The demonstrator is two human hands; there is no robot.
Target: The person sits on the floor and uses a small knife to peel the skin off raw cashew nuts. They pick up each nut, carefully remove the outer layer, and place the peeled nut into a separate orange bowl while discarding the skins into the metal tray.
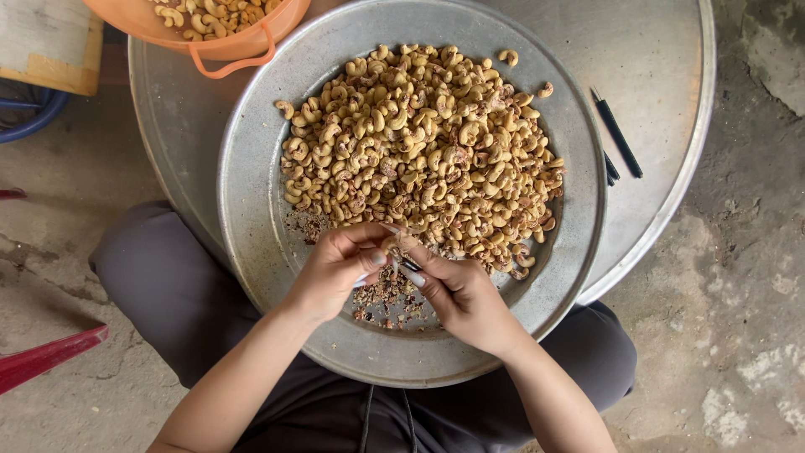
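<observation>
- Cashew (392, 245) sits pinched between both hands over the near part of the metal pan (251, 210).
- Left hand (335, 267) grips it; right hand (457, 294) closes on a small blade (408, 266).
- Risk: blade slips, nicking fingertips or splitting the kernel.
- Nut pile (419, 151) and peel scraps (386, 298) crowd the hands; orange basket (226, 33) and black tools (616, 134) lie beyond.

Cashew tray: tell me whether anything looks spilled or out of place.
Two cashews lie apart from the main cashew heap near the metal tray's far rim. Skin scraps litter the tray beneath the left hand and right hand. Nothing has spilled over the rim.
</observation>
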